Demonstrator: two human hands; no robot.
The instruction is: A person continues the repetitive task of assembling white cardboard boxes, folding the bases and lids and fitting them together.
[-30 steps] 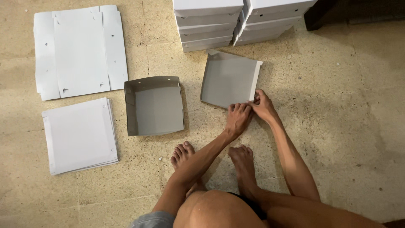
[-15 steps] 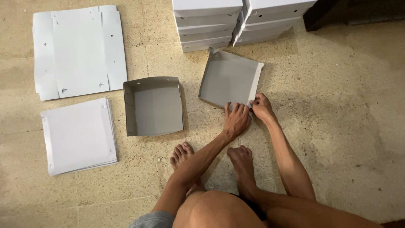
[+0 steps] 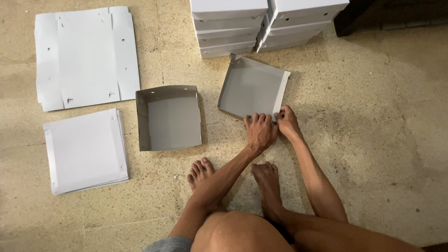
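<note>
Folded grey tray [image 3: 169,117], flat sheets [image 3: 87,56], stacked boxes [image 3: 268,23].

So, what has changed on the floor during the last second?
Very little. Both hands, left hand and right hand, stay on the near edge of the half-folded box, which shifted slightly. The finished tray, flat sheets and stacked boxes did not move.

A speckled beige stone floor [image 3: 382,140] is seen. On it are laid a half-folded grey box tray [image 3: 252,88] at the grips, a folded tray [image 3: 169,119] left of them, flat cardboard blanks [image 3: 86,56], stacked sheets [image 3: 84,151] and, beyond, stacked white boxes [image 3: 266,23].
</note>
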